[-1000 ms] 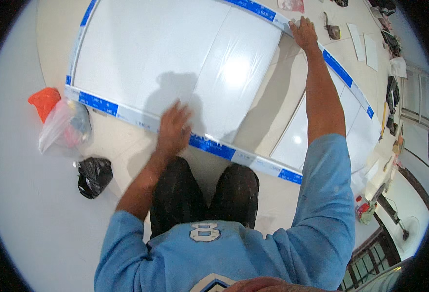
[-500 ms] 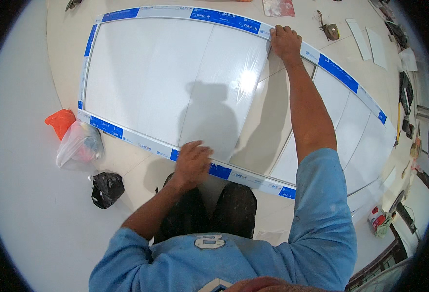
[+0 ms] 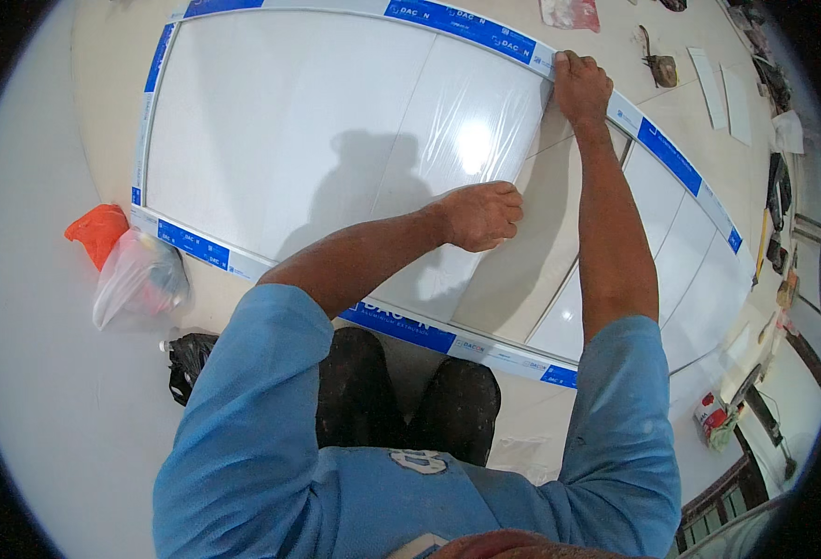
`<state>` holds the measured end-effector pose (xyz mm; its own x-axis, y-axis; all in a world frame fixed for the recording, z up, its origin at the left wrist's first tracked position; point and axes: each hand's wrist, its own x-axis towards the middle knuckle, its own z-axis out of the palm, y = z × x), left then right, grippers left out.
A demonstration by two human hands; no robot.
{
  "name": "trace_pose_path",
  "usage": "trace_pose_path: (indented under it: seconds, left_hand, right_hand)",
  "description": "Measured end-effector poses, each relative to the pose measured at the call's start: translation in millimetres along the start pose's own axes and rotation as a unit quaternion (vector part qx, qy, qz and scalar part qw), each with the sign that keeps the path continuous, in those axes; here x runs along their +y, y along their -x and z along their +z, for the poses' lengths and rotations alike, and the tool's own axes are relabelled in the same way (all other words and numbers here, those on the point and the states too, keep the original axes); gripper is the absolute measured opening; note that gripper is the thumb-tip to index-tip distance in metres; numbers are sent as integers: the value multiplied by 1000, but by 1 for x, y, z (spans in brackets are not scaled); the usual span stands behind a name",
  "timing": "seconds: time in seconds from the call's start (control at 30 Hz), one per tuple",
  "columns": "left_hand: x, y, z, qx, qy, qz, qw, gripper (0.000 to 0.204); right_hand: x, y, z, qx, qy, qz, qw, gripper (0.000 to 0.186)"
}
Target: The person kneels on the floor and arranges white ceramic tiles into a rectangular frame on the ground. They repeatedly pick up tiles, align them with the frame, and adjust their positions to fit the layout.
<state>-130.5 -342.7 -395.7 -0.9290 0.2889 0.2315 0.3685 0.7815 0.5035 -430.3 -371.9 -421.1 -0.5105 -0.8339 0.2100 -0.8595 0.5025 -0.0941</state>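
A long door-like frame (image 3: pixel 492 355) wrapped in blue and white protective film lies before me. Glossy white panels fill most of it, with a gap right of the middle where floor tiles show. My right hand (image 3: pixel 583 88) is closed around the far rail beside that gap. Over the gap's left side, my left hand (image 3: pixel 481 216) is closed at the free edge of the large white panel (image 3: pixel 271 121); its fingertips are partly hidden. Clear wrap on this panel wrinkles and glares near the hand. More white panels (image 3: pixel 657 186) sit at the right end.
An orange bag (image 3: pixel 95 233), a translucent bag (image 3: pixel 140 279) and a black bag (image 3: pixel 190 363) stand on the left. At the far right lie two white strips (image 3: pixel 707 88) and a small dark tool (image 3: pixel 660 70). My knees (image 3: pixel 359 387) are close to the near rail.
My left hand has moved from the near rail, away from me and rightward, to the panel's edge, and its fingers have closed. My right hand keeps hold of the far rail.
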Motion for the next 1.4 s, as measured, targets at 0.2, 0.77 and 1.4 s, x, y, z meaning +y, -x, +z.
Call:
trace_pose_path:
  seconds: [0.2,0.77,1.4]
  left_hand:
    - [-6,11,7,11,11,9,1000,17]
    - [74,45,21,-154,48,20,987,9]
    - [82,261,-37,13,-179,-448,876,75]
  right_hand:
    - [12,1,3,24,-51,-43,998,42]
    - [24,3,20,60,-60,-72,994,36]
    - [47,2,26,42,20,-135,990,56]
